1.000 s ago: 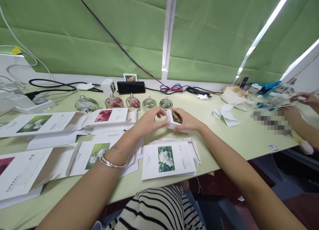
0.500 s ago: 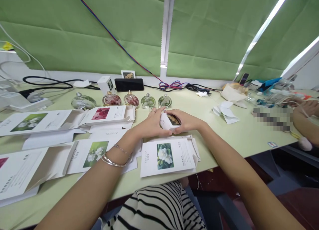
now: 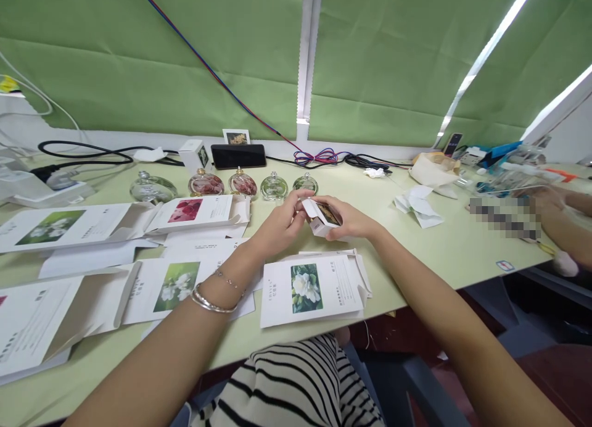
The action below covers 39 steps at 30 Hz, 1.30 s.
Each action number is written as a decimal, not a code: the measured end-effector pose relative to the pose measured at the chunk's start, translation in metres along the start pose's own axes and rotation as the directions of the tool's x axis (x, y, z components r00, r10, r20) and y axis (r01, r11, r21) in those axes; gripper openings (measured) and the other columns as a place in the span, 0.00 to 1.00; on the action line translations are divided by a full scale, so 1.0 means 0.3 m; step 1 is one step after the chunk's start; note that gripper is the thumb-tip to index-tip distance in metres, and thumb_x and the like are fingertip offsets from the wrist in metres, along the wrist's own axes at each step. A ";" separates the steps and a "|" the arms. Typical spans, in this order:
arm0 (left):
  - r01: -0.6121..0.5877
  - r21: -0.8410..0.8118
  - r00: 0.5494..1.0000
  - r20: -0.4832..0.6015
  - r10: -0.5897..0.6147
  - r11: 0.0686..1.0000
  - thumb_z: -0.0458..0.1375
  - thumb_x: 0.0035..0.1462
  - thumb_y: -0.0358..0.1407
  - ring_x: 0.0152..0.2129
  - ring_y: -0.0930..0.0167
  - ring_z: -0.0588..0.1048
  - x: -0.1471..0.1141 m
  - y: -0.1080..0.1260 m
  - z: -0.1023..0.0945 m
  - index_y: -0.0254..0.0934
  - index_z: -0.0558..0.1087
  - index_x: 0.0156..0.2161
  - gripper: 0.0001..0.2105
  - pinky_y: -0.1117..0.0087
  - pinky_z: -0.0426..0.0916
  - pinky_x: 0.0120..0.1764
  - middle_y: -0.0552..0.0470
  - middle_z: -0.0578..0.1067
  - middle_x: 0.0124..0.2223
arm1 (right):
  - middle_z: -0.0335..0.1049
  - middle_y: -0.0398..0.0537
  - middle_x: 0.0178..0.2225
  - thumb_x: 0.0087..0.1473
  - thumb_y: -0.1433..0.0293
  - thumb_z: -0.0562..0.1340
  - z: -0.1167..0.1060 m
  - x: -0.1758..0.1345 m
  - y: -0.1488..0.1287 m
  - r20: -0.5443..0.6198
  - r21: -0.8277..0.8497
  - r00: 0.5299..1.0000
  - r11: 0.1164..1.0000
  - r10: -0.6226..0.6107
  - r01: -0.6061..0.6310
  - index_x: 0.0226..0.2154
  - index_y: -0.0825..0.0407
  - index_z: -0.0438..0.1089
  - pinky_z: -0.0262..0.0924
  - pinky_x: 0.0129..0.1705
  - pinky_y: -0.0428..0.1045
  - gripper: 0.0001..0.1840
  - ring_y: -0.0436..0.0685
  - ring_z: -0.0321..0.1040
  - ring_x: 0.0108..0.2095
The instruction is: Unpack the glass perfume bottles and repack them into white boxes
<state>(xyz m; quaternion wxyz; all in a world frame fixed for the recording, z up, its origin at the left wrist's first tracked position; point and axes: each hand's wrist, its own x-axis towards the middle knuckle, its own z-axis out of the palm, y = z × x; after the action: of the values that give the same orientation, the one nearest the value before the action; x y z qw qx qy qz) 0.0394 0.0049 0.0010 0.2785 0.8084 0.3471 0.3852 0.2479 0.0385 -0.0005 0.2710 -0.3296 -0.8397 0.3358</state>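
Observation:
My right hand [image 3: 349, 220] is wrapped round the right side of a small white box [image 3: 319, 228], which has a dark picture with yellow flowers on its upper face. The box is tilted above the table, and its left end has come open with a flap raised. Closed at that end, my left hand [image 3: 283, 224] has its fingertips at the flap; what is inside the box is hidden. Just below lies a flattened white carton [image 3: 277, 297] with a white flower picture. Behind my hands stands a green perfume bottle [image 3: 306, 183].
More round perfume bottles [image 3: 206, 183] line the back, near a phone [image 3: 238, 157] and an upright small box [image 3: 194, 155]. Unfolded cartons [image 3: 106, 223] cover the left side. Crumpled paper [image 3: 419, 206] lies to the right, and another person's arm [image 3: 559, 217] is at the far right.
My left hand has shifted from the box's side to its left end, where a flap now stands open. The box has turned and tilted in my right hand.

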 end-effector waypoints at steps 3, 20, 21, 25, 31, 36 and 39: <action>0.015 0.134 0.998 -0.063 -0.006 0.991 0.49 0.56 0.32 0.32 0.71 0.73 -0.001 0.012 0.010 0.37 0.58 0.53 0.18 0.69 0.67 0.38 0.51 0.74 0.37 | 0.60 0.51 0.55 0.34 0.65 0.67 0.004 0.001 -0.012 -0.008 -0.026 1.000 1.000 0.001 -0.001 0.55 0.49 0.56 0.53 0.56 0.61 0.43 0.66 0.58 0.55; 0.165 0.621 0.978 -0.004 -0.207 0.766 0.53 0.54 0.33 0.34 0.58 0.77 0.011 0.034 0.025 0.38 0.50 0.60 0.28 0.64 0.66 0.35 0.50 0.76 0.33 | 0.59 0.56 0.56 0.34 0.61 0.68 0.012 0.007 -0.029 0.032 -0.325 0.999 0.946 0.028 -0.016 0.58 0.52 0.55 0.51 0.56 0.64 0.47 0.68 0.57 0.54; 0.157 0.621 0.979 0.002 -0.202 0.768 0.53 0.54 0.34 0.34 0.58 0.77 0.011 0.034 0.025 0.37 0.50 0.59 0.28 0.64 0.66 0.34 0.50 0.76 0.33 | 0.59 0.57 0.56 0.34 0.62 0.68 0.009 0.006 -0.029 0.038 -0.328 0.999 0.944 0.035 -0.020 0.58 0.53 0.55 0.51 0.56 0.64 0.47 0.68 0.57 0.54; 0.122 0.603 0.984 0.030 -0.176 0.788 0.52 0.54 0.36 0.31 0.60 0.77 0.010 0.031 0.023 0.35 0.51 0.57 0.26 0.66 0.65 0.31 0.48 0.76 0.35 | 0.62 0.55 0.54 0.35 0.64 0.67 -0.027 -0.006 -0.020 0.088 -0.370 0.995 0.929 0.055 -0.018 0.57 0.52 0.57 0.53 0.55 0.63 0.44 0.67 0.57 0.53; 0.136 0.592 0.955 0.137 -0.265 0.794 0.52 0.51 0.32 0.28 0.66 0.75 0.002 0.009 0.023 0.35 0.50 0.56 0.27 0.69 0.63 0.28 0.48 0.75 0.42 | 0.61 0.55 0.54 0.33 0.70 0.65 -0.093 -0.031 0.013 0.133 -0.529 0.957 0.835 0.256 -0.150 0.57 0.52 0.57 0.51 0.55 0.62 0.44 0.68 0.57 0.54; 0.152 0.661 0.929 0.159 -0.335 0.735 0.52 0.50 0.33 0.32 0.63 0.74 0.003 0.007 0.023 0.37 0.62 0.49 0.18 0.67 0.64 0.30 0.47 0.74 0.42 | 0.60 0.54 0.55 0.32 0.75 0.63 -0.144 -0.071 0.044 0.040 -0.657 0.888 0.681 0.459 -0.323 0.58 0.49 0.54 0.52 0.55 0.61 0.46 0.68 0.57 0.55; 0.140 0.675 0.929 0.163 -0.331 0.725 0.51 0.52 0.38 0.36 0.62 0.73 0.005 0.007 0.030 0.37 0.67 0.42 0.12 0.65 0.65 0.34 0.47 0.72 0.42 | 0.54 0.56 0.59 0.37 0.70 0.64 -0.164 -0.098 0.039 -0.008 -0.672 0.842 0.621 0.539 -0.404 0.61 0.48 0.49 0.48 0.59 0.63 0.47 0.69 0.50 0.60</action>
<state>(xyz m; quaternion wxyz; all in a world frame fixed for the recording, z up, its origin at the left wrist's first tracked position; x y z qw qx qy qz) 0.0481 0.0031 -0.0018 0.0715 0.8479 0.5182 0.0861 0.3041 0.0422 0.0148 -0.0420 -0.5774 -0.8075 0.1128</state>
